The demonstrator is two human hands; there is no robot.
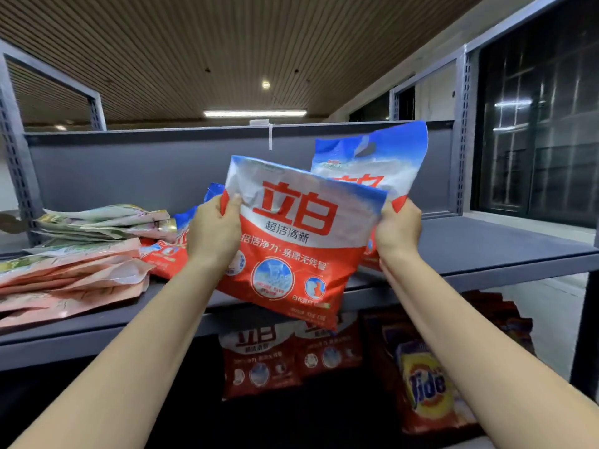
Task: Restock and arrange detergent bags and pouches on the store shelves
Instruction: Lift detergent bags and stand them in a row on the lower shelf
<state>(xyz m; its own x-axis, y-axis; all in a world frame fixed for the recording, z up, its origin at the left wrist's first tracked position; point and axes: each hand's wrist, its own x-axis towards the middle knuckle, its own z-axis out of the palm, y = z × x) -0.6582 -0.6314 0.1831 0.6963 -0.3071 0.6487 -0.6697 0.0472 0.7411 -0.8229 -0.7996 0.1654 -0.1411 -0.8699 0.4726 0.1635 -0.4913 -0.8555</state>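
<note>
Gripping a red, white and blue detergent bag [291,241] by its two upper side edges, both hands hold it upright and slightly tilted in front of the grey metal shelf [486,244], its lower edge hanging past the shelf's front lip. The left hand [212,233] is closed on the bag's edge at 9 o'clock, thumb pressed onto the front face and fingers curled behind. The right hand [397,230] is closed the same way at 3 o'clock, pinching the bag's blue-edged corner.

Just behind the held bag, toward 1 o'clock, a second bag of the same brand [385,157] stands upright against the shelf's grey back panel [129,170]. At 9 o'clock another matching bag [165,254] lies flat on the shelf, partly hidden by the left wrist. Farther out at 9 o'clock sit flat stacks of pouches: green-and-cream ones [103,222] above, pink ones [68,280] below.

On the lower shelf, at 6 o'clock, two more bags of the same brand [259,361] stand side by side, with a Tide bag [424,387] at 5 o'clock.

Overhead runs a brown slatted ceiling [194,43] with a lit strip light [255,113]. Dark glass panels [538,124] fill the 2 o'clock side.
</note>
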